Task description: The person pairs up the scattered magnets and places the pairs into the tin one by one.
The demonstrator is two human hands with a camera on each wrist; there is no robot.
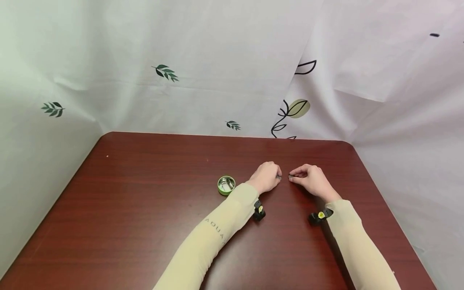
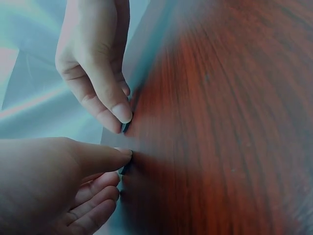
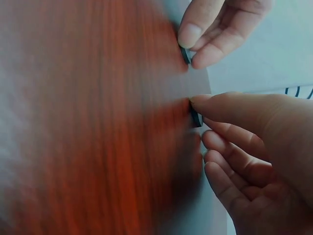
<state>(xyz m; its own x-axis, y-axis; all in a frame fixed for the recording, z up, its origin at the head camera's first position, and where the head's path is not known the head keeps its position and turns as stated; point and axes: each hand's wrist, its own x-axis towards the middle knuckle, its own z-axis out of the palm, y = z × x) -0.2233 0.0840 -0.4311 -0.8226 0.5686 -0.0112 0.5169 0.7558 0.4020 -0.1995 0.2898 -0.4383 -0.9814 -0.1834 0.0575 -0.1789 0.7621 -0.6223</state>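
My left hand (image 1: 266, 177) pinches a small dark flat piece (image 2: 125, 168) between thumb and finger, just above the wooden table. Facing it across a narrow gap, my right hand (image 1: 313, 182) pinches a similar dark thin piece (image 3: 196, 118) by its edge. The two pieces are apart, and fingertips hide much of each, so their exact kind cannot be told. Left of the left hand stands a small round green tin (image 1: 226, 185), lidless, with a shiny metal inside; small items may lie in it, but they are unclear.
The reddish-brown wooden table (image 1: 145, 193) has rounded far corners. White cloth (image 1: 217, 48) with leaf prints hangs behind it and along both sides. Black wrist cameras (image 1: 259, 211) are strapped over the cream sleeves. A tiny white speck (image 1: 107, 156) lies at the far left.
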